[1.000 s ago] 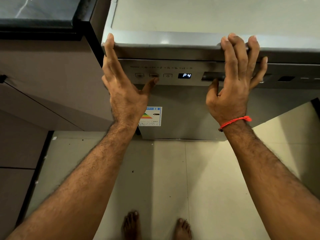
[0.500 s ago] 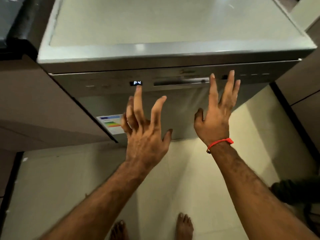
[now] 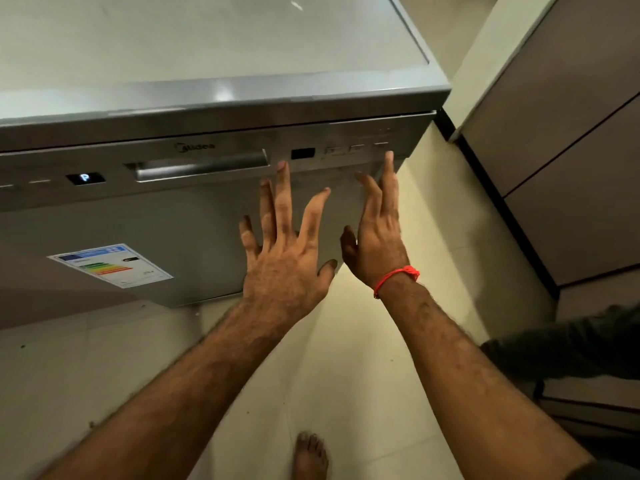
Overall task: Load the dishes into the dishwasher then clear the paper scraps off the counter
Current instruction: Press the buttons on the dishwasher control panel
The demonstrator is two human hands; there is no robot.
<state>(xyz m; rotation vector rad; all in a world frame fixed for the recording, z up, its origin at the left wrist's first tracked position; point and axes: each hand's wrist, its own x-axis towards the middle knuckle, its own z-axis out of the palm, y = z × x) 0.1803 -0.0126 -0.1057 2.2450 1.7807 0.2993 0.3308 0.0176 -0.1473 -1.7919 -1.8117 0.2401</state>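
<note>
A freestanding silver dishwasher (image 3: 194, 223) fills the upper left, its door closed. Its recessed handle (image 3: 202, 166) sits in the control strip, with a lit display (image 3: 85, 178) to the left and buttons (image 3: 356, 147) to the right. My left hand (image 3: 287, 254) hovers in front of the door's right part with fingers spread, holding nothing. My right hand (image 3: 377, 233), a red thread on its wrist, is beside it near the door's right edge, fingers straight and empty. No dishes or paper scraps are in view.
An energy label (image 3: 110, 265) is stuck on the door's lower left. Grey cabinet fronts (image 3: 568, 140) stand at the right. The floor (image 3: 346, 375) is pale tile, and one bare foot (image 3: 310, 455) shows at the bottom. A dark cloth shape (image 3: 571, 344) lies at the right.
Both hands have come off the dishwasher's top edge and now hang free in front of its door. The view has swung right, so the dishwasher sits further left.
</note>
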